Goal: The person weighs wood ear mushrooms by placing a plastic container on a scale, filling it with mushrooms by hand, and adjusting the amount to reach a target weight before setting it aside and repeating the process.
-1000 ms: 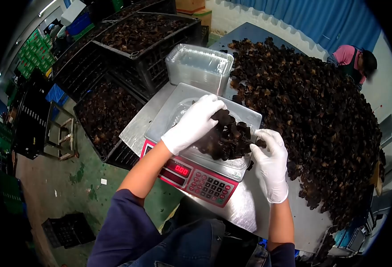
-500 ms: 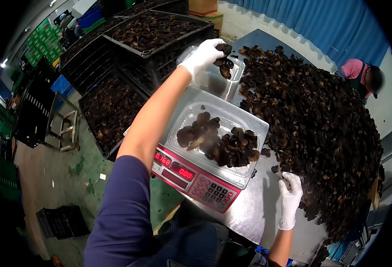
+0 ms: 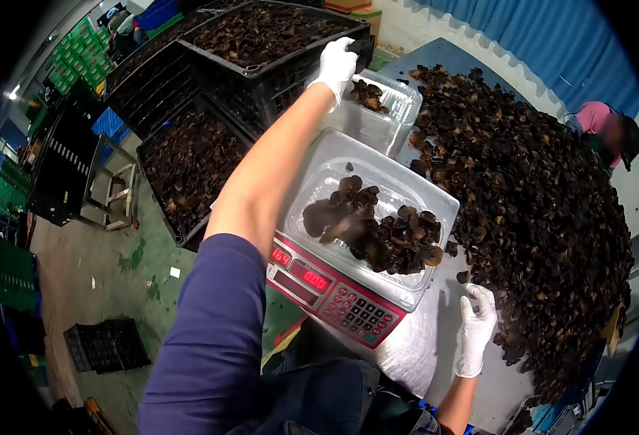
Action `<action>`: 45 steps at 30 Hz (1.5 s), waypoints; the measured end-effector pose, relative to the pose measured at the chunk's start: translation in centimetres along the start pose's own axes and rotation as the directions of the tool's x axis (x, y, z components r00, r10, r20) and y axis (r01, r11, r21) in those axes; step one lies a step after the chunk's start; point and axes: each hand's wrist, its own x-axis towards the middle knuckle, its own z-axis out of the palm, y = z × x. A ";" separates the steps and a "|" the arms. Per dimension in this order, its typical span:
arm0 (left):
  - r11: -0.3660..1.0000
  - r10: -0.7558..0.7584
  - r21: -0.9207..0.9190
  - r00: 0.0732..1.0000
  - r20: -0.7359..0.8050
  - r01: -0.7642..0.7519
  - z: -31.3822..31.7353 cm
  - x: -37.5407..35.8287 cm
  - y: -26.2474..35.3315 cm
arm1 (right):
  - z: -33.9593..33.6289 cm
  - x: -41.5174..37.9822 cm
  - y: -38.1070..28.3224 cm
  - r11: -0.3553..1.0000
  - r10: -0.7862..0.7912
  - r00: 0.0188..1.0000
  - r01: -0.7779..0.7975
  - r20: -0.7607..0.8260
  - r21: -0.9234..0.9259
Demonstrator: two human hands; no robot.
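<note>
My left hand (image 3: 336,67), in a white glove, is closed on a dark wood ear mushroom (image 3: 361,54) at its fingertips. It is above the edge of a clear plastic tray (image 3: 405,109) with wood ear pieces (image 3: 369,96) in it. Another clear tray (image 3: 319,181) rests on the red-fronted digital scale (image 3: 334,304) and holds a cluster of wood ears (image 3: 388,235). My gloved right hand (image 3: 477,322) stays low beside the large wood ear heap (image 3: 522,196), its fingers loosely curled, thumb apart, with nothing visible in them.
Black crates (image 3: 261,80) full of wood ears stand at the left and back. Across the heap a person in a pink top (image 3: 598,119) bends over. A folded black crate (image 3: 108,346) lies on the green floor (image 3: 145,272). A blue curtain (image 3: 522,43) hangs behind.
My left hand has moved slightly up; some wood ear pieces it held now lie in the far tray. The view has shifted a little. My right hand keeps its place.
</note>
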 end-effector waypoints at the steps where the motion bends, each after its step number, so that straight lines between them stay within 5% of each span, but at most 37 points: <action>1: 0.998 -0.013 -0.057 0.996 0.090 0.018 -0.8 -1.4 2.4 | 0.2 0.0 -0.7 1.000 0.002 1.000 -0.002 0.008 -0.002; 2: 0.993 -0.023 -0.112 0.983 0.180 0.044 -1.6 -3.0 4.8 | 0.3 -0.1 -1.4 1.000 0.029 1.000 -0.029 0.000 -0.003; 3: 0.983 -0.182 0.035 0.916 0.358 0.182 -2.6 -4.5 8.0 | 0.4 -0.1 -1.7 0.998 0.055 0.998 -0.055 -0.012 -0.001; 4: 0.992 -0.123 0.089 0.891 0.437 0.093 -3.4 -6.5 9.8 | 0.5 -0.1 -1.6 0.998 0.058 0.998 -0.058 -0.014 0.002; 5: 0.962 0.032 0.198 0.796 0.604 -0.190 -4.1 -7.4 9.7 | 0.5 -0.1 -1.2 1.000 0.025 1.000 -0.025 -0.017 -0.001; 6: 0.985 -0.173 0.148 0.651 0.739 0.094 -5.0 -10.3 12.9 | 0.5 -0.2 -0.9 1.000 -0.008 1.000 0.007 -0.018 -0.005; 7: 0.979 -0.029 0.143 0.591 0.806 -0.147 -5.3 -12.1 12.2 | 0.5 -0.3 -0.8 1.000 -0.004 1.000 0.004 -0.017 -0.006; 8: 0.987 -0.135 0.163 0.502 0.854 -0.012 -5.5 -14.1 13.8 | 0.5 -0.2 -0.7 1.000 0.011 1.000 -0.011 -0.005 -0.016; 10: 0.978 0.068 0.016 0.389 0.919 -0.209 -6.2 -17.1 13.7 | 0.5 0.0 -1.1 0.999 0.021 1.000 -0.021 0.011 -0.030; 14: 0.955 -0.003 0.119 0.394 0.919 -0.271 -6.1 -19.0 13.2 | 0.9 0.2 -2.6 1.000 0.002 1.000 -0.002 0.004 -0.019; 17: 0.958 0.121 0.006 0.423 0.898 -0.287 -6.9 -18.1 13.6 | 0.9 0.0 -3.3 1.000 0.021 1.000 -0.021 -0.002 0.000; 22: 0.993 -0.108 0.118 0.660 0.743 0.029 -10.5 -17.7 14.7 | 1.3 0.1 -3.3 0.999 -0.033 0.999 0.033 -0.001 -0.008; 27: 0.946 -0.223 0.320 0.810 0.542 0.047 -14.5 -19.5 13.0 | 2.7 1.3 -5.7 1.000 0.003 0.999 -0.004 0.046 0.026; 28: 0.908 -0.272 0.416 0.835 0.477 0.059 -15.0 -20.1 12.9 | 3.5 1.6 -6.5 0.989 0.001 0.999 -0.008 0.047 0.150; 32: 0.864 -0.353 0.500 0.784 0.511 0.063 -15.1 -22.5 12.9 | 6.6 3.3 -6.1 0.910 0.156 0.983 -0.181 0.097 0.374; 33: 0.860 -0.434 0.478 0.749 0.501 0.179 -14.8 -23.2 12.8 | 7.4 3.5 -5.6 0.910 0.159 0.983 -0.181 0.091 0.374; 36: 0.829 -0.309 0.557 0.789 0.530 -0.050 -13.8 -24.5 12.6 | 8.8 3.6 -6.4 0.878 0.183 0.972 -0.231 0.150 0.419; 38: 0.828 -0.335 0.561 0.783 0.523 -0.021 -13.0 -25.1 13.7 | 9.0 2.7 -8.5 0.432 0.215 0.952 -0.292 0.217 0.853; 40: 0.832 -0.354 0.555 0.772 0.528 0.002 -12.2 -25.9 14.1 | 7.9 2.9 -7.5 0.641 0.217 0.961 -0.274 0.173 0.717; 43: 0.924 -0.247 0.380 0.808 0.534 0.031 -10.3 -27.6 14.5 | 5.6 0.5 -7.3 0.592 0.286 0.953 -0.260 0.103 0.763; 44: 0.923 -0.240 0.385 0.766 0.596 -0.010 -9.6 -27.9 16.8 | 3.8 -0.5 -6.9 0.674 0.105 0.985 -0.172 0.137 0.718; 45: 0.931 -0.243 0.365 0.770 0.590 0.014 -8.7 -28.8 16.6 | 2.7 -1.7 -6.8 0.554 0.287 0.953 -0.248 0.097 0.795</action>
